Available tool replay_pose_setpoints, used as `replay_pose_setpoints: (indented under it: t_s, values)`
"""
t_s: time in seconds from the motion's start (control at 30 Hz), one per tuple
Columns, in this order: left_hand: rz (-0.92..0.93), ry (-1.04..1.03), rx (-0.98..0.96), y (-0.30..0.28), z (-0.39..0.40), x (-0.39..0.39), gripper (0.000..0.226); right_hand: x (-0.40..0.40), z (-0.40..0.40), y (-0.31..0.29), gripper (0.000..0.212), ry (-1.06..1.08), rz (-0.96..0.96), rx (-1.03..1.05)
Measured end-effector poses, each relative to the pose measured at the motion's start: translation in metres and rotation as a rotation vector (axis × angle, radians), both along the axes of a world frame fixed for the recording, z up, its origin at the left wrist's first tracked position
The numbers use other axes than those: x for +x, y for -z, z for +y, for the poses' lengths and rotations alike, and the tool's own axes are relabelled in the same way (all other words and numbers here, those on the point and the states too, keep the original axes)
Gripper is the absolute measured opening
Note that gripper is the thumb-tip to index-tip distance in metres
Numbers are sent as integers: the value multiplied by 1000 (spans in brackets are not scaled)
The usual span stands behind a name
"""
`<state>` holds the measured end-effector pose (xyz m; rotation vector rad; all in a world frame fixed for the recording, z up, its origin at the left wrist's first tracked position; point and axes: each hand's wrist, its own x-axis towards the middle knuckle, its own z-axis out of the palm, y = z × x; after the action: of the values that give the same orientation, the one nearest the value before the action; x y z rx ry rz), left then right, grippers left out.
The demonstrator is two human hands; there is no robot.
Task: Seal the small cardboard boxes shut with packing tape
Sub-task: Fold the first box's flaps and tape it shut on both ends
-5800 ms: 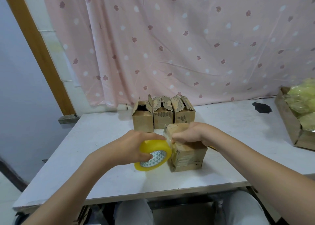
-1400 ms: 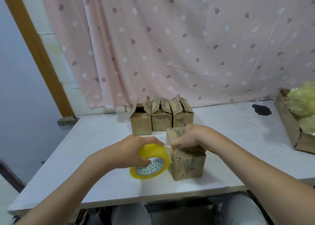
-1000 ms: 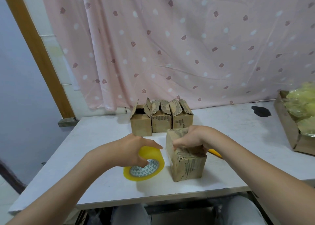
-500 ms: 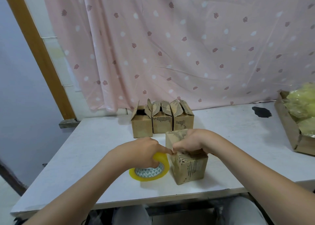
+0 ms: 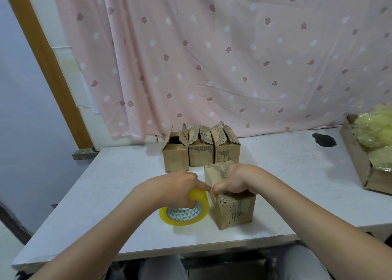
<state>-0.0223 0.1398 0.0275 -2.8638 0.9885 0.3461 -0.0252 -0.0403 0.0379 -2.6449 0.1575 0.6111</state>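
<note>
head view: my left hand (image 5: 176,186) is curled round the tape roll (image 5: 185,213), which sits on the table (image 5: 106,186) just left of the near box (image 5: 231,199). my right hand (image 5: 234,179) lies curled over that box's top, thumb tip meeting the left forefinger at the box's upper left edge. i judge i'm at the tear-off: the strip seems laid over the top and the two hands pinch where it leaves the roll, though the clear tape itself is too faint for me to see. next i'd need a sharp snap or twist to part it, with the right hand holding the box steady, then a press of the loose end down the side.

three open boxes (image 5: 200,150) wait in a row farther back, flaps up, not yet sealed. a tray (image 5: 360,159) of yellowish bags sits far right, and a dark patch (image 5: 324,140) marks the table. a pink curtain (image 5: 233,53) hangs behind. nothing crowds the hands; the roll touching the box leaves little slack.
</note>
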Motion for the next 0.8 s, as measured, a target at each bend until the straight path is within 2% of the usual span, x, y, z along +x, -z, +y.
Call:
replay_pose_setpoints:
  t_s: [0.1,0.27,0.4,0.53,0.8]
  values:
    - [21,-18,-18,-4,3,-3,58,1,-3,-4,81,25,0,47]
    - [59,-106,-154,-11,20,-8,69,4,-24,-2,66,199,50,377]
    - [33,-115,-239,-18,26,-11,71,0,-38,8,30,245,93,640]
    - [19,-116,-333,-25,30,-17,63,2,-44,16,39,268,87,721]
    - [30,-152,-306,-33,35,-15,66,11,-43,28,59,257,103,786]
